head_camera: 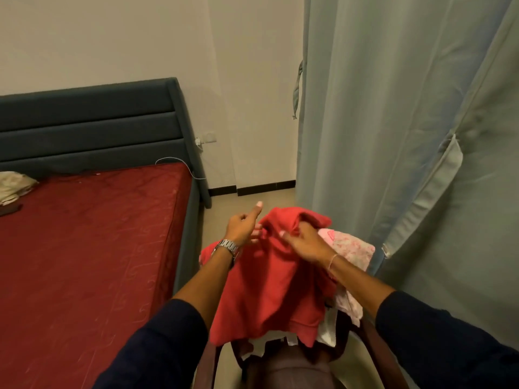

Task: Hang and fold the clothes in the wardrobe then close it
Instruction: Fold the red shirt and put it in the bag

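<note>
A red garment (269, 287) lies draped over a pile of clothes on the back of a dark brown chair (292, 366) in front of me. Under it on the right shows a pink floral garment (351, 245), with white cloth (327, 332) lower down. My left hand (243, 226), with a metal watch on its wrist, hovers over the red garment's left top, fingers spread and pointing forward. My right hand (303, 240) rests on the garment's top fold, fingers curled into the cloth. The wardrobe (393, 108) at right is covered by a pale grey-green fabric front.
A bed with a red sheet (84, 248) and a dark teal headboard (90, 124) fills the left. A pillow (14, 186) lies at its far left. A white cable (179, 164) runs from a wall socket (206, 137). Tiled floor (252, 199) shows between bed and wardrobe.
</note>
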